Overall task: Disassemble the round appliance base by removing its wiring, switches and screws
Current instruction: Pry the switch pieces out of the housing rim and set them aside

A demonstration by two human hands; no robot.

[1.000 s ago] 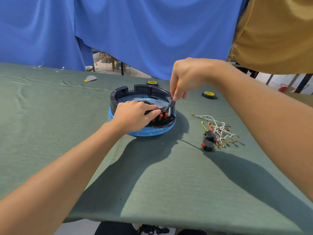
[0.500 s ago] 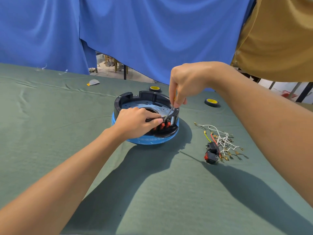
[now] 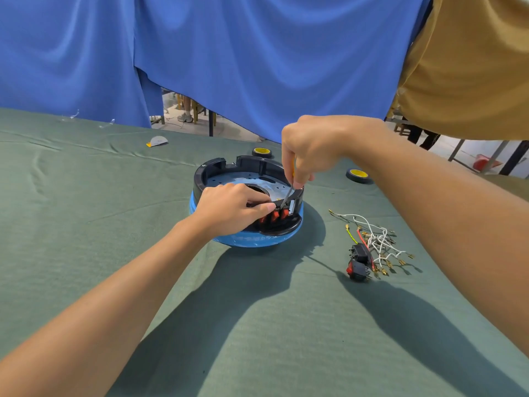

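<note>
Green woven cloth table (image 3: 86, 224), creased at left. At the far left edge lies a small white half-round scrap (image 3: 157, 141) with a yellow edge; any print on it is too small to read.

Left hand (image 3: 229, 209): fingers curled over the near rim of the round appliance base (image 3: 217, 170), thumb pressed beside the red rocker switches (image 3: 279, 215).

The base sits mid-table. It has a black plastic wall, a perforated grey plate inside and a glossy blue underside.

Right hand (image 3: 312, 147): fingertips pinch a slim screwdriver (image 3: 287, 196), its grey metal tip at the switch bank.

Two black tape rolls with yellow cores (image 3: 357, 174) lie behind the base and to its right.

Right of the base and apart from it, loose wires (image 3: 375, 239) in white, yellow and red, with brass terminals, touch two removed black switches (image 3: 356, 265).
</note>
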